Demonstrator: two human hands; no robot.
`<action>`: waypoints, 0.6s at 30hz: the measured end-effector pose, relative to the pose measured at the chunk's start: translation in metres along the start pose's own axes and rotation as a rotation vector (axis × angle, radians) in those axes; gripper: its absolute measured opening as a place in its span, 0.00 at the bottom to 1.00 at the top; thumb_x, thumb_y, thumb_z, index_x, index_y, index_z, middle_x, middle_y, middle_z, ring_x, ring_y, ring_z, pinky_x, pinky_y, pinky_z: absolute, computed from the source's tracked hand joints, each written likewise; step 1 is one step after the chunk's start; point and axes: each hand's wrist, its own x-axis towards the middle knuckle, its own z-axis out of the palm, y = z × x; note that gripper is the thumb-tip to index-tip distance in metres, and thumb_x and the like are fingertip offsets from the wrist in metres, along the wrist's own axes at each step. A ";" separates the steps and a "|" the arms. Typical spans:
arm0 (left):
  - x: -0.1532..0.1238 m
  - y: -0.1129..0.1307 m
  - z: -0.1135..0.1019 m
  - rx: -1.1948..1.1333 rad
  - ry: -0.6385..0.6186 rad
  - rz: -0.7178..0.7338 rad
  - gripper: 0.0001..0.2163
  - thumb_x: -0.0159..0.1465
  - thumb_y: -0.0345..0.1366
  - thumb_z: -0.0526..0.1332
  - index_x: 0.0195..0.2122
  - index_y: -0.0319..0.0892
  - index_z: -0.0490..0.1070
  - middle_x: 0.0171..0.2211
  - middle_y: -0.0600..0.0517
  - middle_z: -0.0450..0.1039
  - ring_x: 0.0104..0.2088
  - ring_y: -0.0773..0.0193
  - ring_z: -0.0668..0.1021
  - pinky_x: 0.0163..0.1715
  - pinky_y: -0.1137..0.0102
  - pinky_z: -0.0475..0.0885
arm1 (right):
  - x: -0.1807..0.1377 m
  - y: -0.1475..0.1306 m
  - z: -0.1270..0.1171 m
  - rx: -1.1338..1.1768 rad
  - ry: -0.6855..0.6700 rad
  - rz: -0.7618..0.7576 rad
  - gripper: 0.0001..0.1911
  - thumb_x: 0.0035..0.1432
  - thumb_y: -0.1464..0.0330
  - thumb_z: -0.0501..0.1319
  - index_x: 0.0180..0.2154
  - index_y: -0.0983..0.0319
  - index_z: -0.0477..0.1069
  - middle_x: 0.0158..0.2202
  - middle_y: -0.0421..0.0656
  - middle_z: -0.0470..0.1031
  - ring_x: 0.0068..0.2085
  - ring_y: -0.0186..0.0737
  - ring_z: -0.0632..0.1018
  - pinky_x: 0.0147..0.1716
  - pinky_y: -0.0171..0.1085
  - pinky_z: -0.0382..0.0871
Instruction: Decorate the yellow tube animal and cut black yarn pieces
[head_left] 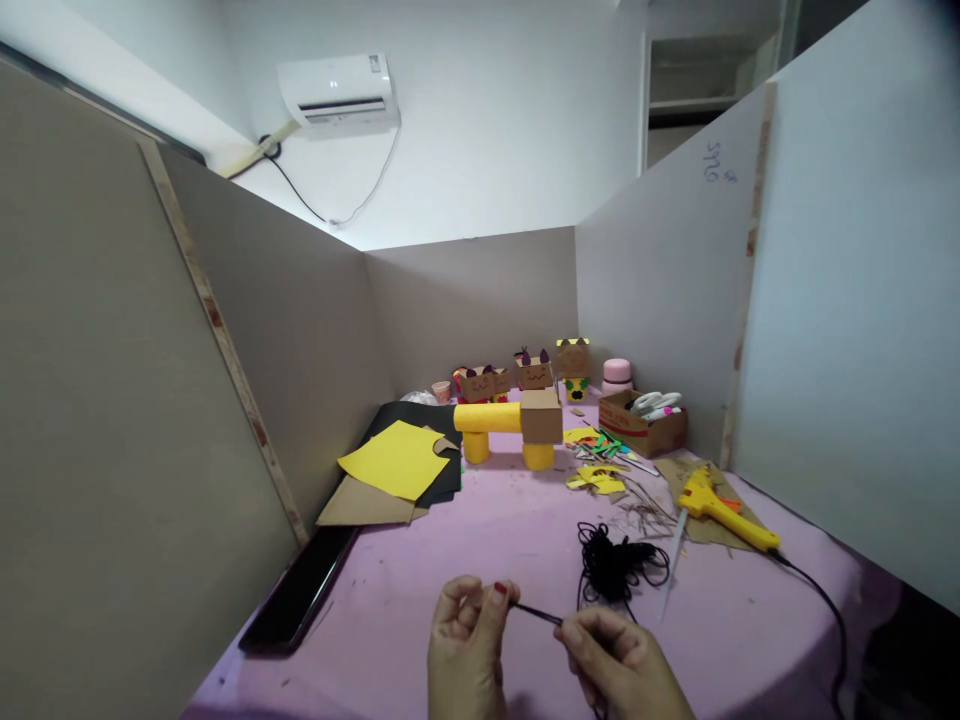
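Between my two hands runs a short, taut length of black cord (538, 612). My left hand (472, 635) pinches one end of it between thumb and fingers. The other side is gripped by my right hand (615, 660), also closed in a pinch. Just beyond my right hand lies a loose tangle of the same black cord (616, 568) on the table. Farther back stands a model of yellow paper tubes (487, 417) with a brown cardboard box head (541, 417), apart from both hands.
On the right, a yellow glue gun (724, 510) with its cable rests on cardboard, near a box (641, 425) holding scissors. Paper scraps (596, 480) lie mid-right. Yellow paper (397, 460) and a dark phone-like slab (300, 595) are left. Cardboard figures (535, 373) stand behind; partitions (469, 300) enclose the table.
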 end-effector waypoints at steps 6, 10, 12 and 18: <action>-0.003 0.008 -0.012 0.349 -0.005 0.328 0.15 0.44 0.43 0.74 0.24 0.44 0.70 0.21 0.58 0.73 0.27 0.71 0.77 0.31 0.83 0.71 | 0.000 -0.010 -0.009 -0.210 0.031 -0.181 0.26 0.43 0.46 0.65 0.19 0.64 0.70 0.17 0.34 0.59 0.18 0.29 0.61 0.19 0.31 0.53; -0.006 0.011 -0.020 0.825 -0.204 0.883 0.05 0.58 0.36 0.64 0.36 0.48 0.76 0.36 0.54 0.79 0.36 0.68 0.78 0.39 0.80 0.71 | 0.000 -0.011 -0.014 -0.452 0.005 -0.358 0.20 0.53 0.53 0.61 0.21 0.62 0.72 0.21 0.37 0.64 0.24 0.35 0.66 0.24 0.33 0.58; -0.005 0.007 -0.022 1.004 -0.432 1.115 0.11 0.63 0.32 0.58 0.46 0.48 0.73 0.45 0.49 0.78 0.43 0.65 0.79 0.44 0.75 0.71 | 0.000 -0.012 -0.016 -0.574 -0.054 -0.436 0.17 0.57 0.58 0.58 0.23 0.61 0.73 0.23 0.39 0.68 0.27 0.37 0.70 0.28 0.34 0.62; 0.001 -0.013 -0.028 1.018 -0.631 1.008 0.10 0.59 0.32 0.64 0.41 0.48 0.78 0.29 0.50 0.81 0.29 0.61 0.81 0.32 0.74 0.74 | 0.000 -0.023 -0.024 -0.860 -0.275 -0.533 0.14 0.62 0.62 0.55 0.31 0.60 0.77 0.27 0.44 0.75 0.30 0.39 0.76 0.31 0.33 0.66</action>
